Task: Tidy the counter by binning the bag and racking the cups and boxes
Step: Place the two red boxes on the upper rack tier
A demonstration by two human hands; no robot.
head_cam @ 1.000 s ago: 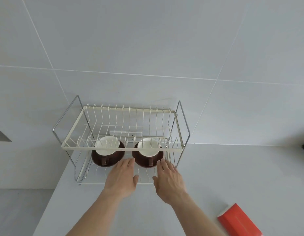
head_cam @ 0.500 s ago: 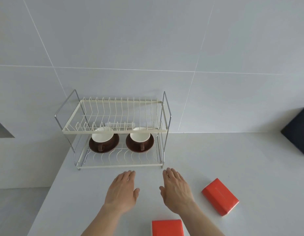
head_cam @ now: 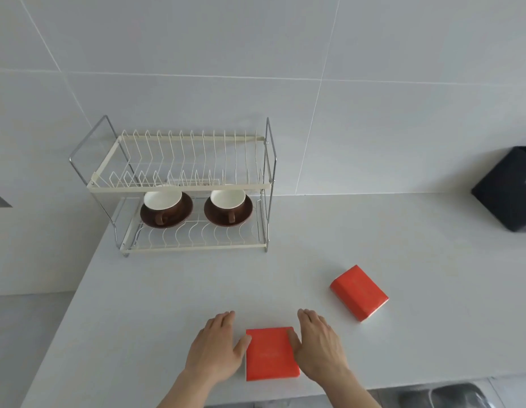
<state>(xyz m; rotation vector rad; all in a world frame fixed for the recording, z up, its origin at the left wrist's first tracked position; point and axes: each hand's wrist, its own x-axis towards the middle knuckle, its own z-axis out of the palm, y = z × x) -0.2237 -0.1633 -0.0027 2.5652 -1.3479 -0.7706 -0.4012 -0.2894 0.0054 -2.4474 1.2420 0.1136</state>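
Two brown cups with white insides, the left cup (head_cam: 164,206) and the right cup (head_cam: 228,206), stand on saucers on the lower shelf of a cream wire rack (head_cam: 179,188). A red box (head_cam: 270,353) lies flat on the white counter near the front edge. My left hand (head_cam: 217,347) lies at its left side with the thumb touching it. My right hand (head_cam: 322,343) lies at its right side, thumb against the box. Both hands have their fingers stretched out flat. A second red box (head_cam: 359,291) lies to the right, turned at an angle.
The rack's upper shelf (head_cam: 179,160) holds nothing. A black object (head_cam: 509,189) stands at the far right against the tiled wall. The counter's left edge (head_cam: 64,316) drops to a grey floor. A dark grey thing (head_cam: 444,394) shows below the front edge.
My hands have drawn back from the rack toward the counter's front edge and now flank the near red box. The view has tilted down, showing both boxes.
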